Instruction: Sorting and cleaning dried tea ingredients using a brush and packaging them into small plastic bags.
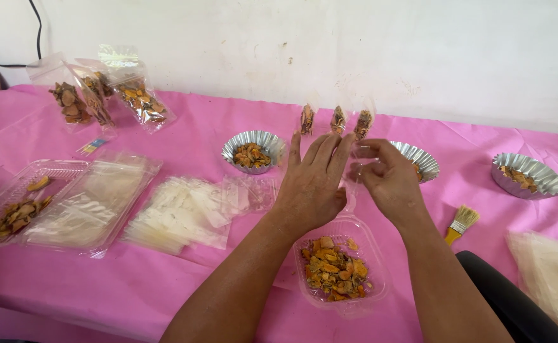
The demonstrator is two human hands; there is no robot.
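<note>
My left hand (312, 181) is raised over the pink table with fingers stretched flat and close together. My right hand (387, 178) is beside it, fingers pinching a small clear plastic bag (355, 170) that is hard to see. Just below both hands sits a clear plastic tray (380, 270) holding orange-brown dried slices (335, 269). Three small filled bags (336, 119) stand against the wall beyond my fingertips.
Foil cups with dried pieces sit at centre (253, 151), behind my right hand (422, 159) and far right (530, 174). A stack of empty clear bags (184, 213), an open clamshell container (57, 200), filled bags at the back left (101, 92), a small brush (460, 223).
</note>
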